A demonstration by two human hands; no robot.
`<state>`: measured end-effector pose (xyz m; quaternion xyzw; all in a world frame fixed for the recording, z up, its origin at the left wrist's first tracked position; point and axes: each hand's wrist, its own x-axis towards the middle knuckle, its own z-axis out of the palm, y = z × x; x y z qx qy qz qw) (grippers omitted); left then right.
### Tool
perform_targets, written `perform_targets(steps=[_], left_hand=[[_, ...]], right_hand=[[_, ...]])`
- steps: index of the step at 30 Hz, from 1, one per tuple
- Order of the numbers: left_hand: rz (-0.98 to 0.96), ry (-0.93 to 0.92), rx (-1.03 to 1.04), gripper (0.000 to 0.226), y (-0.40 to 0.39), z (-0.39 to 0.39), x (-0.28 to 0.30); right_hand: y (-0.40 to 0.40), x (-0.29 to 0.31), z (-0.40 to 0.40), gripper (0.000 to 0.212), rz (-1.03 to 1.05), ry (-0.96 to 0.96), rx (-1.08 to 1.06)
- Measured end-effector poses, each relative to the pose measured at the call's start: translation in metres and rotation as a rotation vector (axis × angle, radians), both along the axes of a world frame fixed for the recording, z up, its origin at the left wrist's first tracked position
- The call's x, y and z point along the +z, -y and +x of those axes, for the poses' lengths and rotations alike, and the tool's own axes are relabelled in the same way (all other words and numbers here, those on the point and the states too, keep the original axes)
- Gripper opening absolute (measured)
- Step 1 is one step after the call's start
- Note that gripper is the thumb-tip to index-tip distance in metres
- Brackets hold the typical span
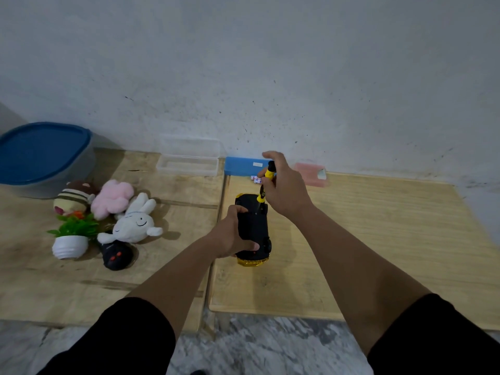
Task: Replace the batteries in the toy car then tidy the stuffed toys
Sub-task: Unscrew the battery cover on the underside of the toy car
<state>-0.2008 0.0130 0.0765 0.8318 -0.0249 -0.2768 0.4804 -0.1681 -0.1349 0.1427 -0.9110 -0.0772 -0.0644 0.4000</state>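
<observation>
The yellow toy car (253,228) lies upside down on the right wooden board, black underside up. My left hand (232,234) grips its left side, thumb near the rear. My right hand (284,182) holds a yellow and black screwdriver (266,182) upright, its tip on the car's underside near the far end. Small batteries (255,179) lie just behind the car. On the left board sit the stuffed toys: a white rabbit (135,223), a pink plush (113,197), a striped brown plush (74,197) and a black plush (116,255).
A blue-lidded tub (43,155) stands at the far left. An open clear plastic case (189,158), a blue box (243,166) and a pink case (311,174) line the wall. A small fake plant in a white pot (71,239) sits beside the plush toys.
</observation>
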Motion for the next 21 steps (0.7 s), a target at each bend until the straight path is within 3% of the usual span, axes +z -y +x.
perform_targets(steps=[4,11,16,21], left_hand=[[0.007,0.019,-0.023,0.082,0.003,0.001,0.005],[0.037,0.056,-0.063,0.083,0.004,-0.001,0.009],[0.030,0.072,-0.056,0.083,0.003,0.004,0.013],[0.038,0.072,-0.054,0.082,0.001,0.004,0.011]], right_hand=[[-0.002,0.003,-0.001,0.035,-0.034,0.047,0.026],[-0.008,0.008,-0.001,0.057,0.028,0.017,-0.012],[-0.010,0.012,-0.001,0.036,0.000,0.094,0.000],[-0.010,0.014,0.000,0.037,-0.011,0.097,-0.030]])
